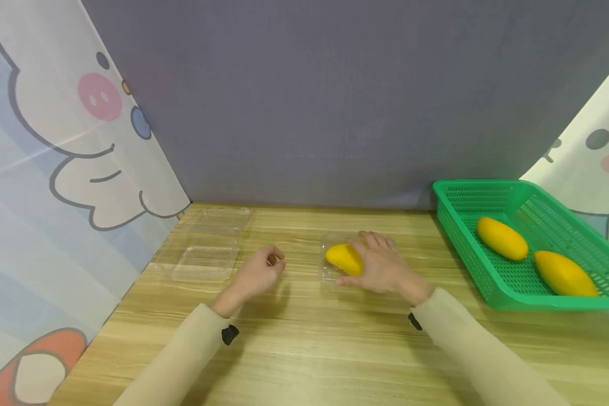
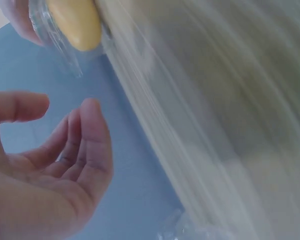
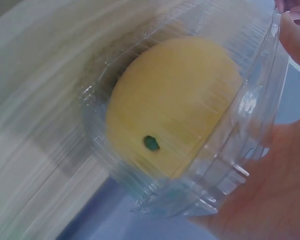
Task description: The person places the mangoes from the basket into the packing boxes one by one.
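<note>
A yellow mango (image 1: 344,258) lies inside a clear plastic clamshell box (image 1: 326,277) near the middle of the table. My right hand (image 1: 378,265) reaches over the box from the right and grips it across the top, fingers toward the far edge and thumb toward the near one. Through the clear plastic, the right wrist view shows the mango with a small green spot, beside the palm. To the left of the box hovers my left hand (image 1: 260,272), its fingers loosely bent and nothing in them. The left wrist view shows a gap between its thumb and fingers.
A second clear clamshell box (image 1: 205,276) lies with its lid spread back at the table's left. On the right stands a green plastic basket (image 1: 467,262) holding two mangoes (image 1: 502,239). A grey panel (image 1: 309,113) rises behind the wooden table (image 1: 304,349).
</note>
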`<state>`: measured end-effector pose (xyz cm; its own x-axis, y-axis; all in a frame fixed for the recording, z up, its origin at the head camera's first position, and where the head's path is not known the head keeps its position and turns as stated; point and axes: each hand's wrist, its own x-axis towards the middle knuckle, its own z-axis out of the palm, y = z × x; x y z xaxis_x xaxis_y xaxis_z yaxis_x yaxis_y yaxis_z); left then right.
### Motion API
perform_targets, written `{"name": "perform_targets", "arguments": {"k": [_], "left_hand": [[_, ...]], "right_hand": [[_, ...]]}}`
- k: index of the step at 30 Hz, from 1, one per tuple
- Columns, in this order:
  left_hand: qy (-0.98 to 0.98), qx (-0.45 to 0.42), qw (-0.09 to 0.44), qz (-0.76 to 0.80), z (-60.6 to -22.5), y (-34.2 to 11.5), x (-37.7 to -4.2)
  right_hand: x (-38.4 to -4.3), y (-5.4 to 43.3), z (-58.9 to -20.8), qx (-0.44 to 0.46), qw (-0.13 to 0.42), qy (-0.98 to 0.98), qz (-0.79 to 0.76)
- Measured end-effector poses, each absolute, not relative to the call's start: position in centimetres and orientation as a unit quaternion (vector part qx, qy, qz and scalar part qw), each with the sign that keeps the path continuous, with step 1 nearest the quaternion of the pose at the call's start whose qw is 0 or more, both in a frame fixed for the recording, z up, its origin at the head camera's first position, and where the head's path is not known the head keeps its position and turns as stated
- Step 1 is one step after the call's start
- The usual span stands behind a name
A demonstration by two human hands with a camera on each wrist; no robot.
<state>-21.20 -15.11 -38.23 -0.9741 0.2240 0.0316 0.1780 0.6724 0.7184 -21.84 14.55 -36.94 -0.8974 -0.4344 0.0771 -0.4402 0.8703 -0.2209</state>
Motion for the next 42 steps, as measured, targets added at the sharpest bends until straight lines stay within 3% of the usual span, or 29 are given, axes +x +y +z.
{"name": "perform_targets", "arguments": {"k": [11,19,42], "left_hand": [[0.927,0.164,-0.065,0.330,-37.3,-18.2,-21.7],[0.930,0.152,-0.133,0.307,-36.5,-21.0,-22.3],[0.959,0.103,-0.156,0.215,-36.4,-27.0,-23.4]], "right_hand": [[-22.4,15.3,-36.6,0.214,-0.007,-0.970,0.117],[-23.2,16.3,-36.4,0.212,-0.008,-0.970,0.122],[-24.2,17.2,-35.4,0.192,-0.036,-0.976,0.098]]}}
